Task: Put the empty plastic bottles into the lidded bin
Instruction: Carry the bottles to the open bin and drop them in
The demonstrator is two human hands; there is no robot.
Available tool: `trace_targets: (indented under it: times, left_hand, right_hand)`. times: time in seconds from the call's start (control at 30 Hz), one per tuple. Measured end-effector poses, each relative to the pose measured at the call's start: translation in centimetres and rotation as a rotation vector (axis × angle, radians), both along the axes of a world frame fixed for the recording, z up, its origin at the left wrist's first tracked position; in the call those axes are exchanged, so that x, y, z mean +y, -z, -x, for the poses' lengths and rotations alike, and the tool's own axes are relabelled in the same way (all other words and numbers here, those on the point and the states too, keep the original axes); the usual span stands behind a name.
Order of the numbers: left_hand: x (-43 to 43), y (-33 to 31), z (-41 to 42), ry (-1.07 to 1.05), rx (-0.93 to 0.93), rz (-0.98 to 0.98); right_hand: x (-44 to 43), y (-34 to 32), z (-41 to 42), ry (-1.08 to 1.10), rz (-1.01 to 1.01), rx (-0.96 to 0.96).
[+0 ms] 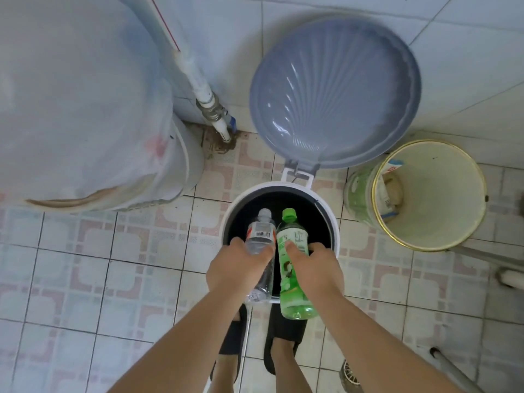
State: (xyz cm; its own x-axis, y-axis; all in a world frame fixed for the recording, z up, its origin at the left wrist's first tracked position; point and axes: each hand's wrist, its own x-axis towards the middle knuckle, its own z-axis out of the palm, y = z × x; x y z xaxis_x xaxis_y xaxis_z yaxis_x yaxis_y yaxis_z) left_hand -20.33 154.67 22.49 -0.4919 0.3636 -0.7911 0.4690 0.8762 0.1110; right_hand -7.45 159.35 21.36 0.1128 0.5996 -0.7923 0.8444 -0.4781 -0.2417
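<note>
A white pedal bin (334, 222) with a dark inside stands on the tiled floor, its grey ribbed lid (334, 89) swung up against the wall. My left hand (235, 268) grips a clear plastic bottle (259, 236) with a red and white label. My right hand (314, 270) grips a green plastic bottle (295, 296) with a green cap. Both bottles point cap-first over the bin's open mouth, side by side, their bases toward me.
A cream bucket (436, 236) with a gold rim stands right of the bin, some packets inside. A large covered white appliance (85, 109) fills the left, with a pipe and valve (209, 106) beside it. My feet in dark slippers (283, 336) stand just behind the bin.
</note>
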Motion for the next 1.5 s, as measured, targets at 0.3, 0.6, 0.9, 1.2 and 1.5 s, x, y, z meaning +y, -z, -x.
trace_targets:
  times: [0.3,0.6,0.9,1.2,1.5]
  left_hand:
    - [1.0,2.3,-0.7,-0.008,0.012,0.053]
    - [0.9,2.0,-1.3,0.063,-0.127,0.034]
    - [0.0,-6.8,1.4,0.341,-0.005,-0.155]
    - [2.0,-24.7,5.5,0.455,0.181,-0.587]
    - [3.1,-45.1,8.3,0.451,0.372,-1.06]
  right_hand:
    - [-0.5,2.9,0.6,-0.016,0.158,0.15]
    - [-1.2,3.1,0.3,-0.194,0.081,0.185]
    - [-0.1,-5.4,-0.4,-0.411,-0.252,0.117]
    - [2.8,-23.2,1.8,-0.402,-0.642,0.133]
    - [2.9,-44.2,4.1,-0.367,-1.007,0.126]
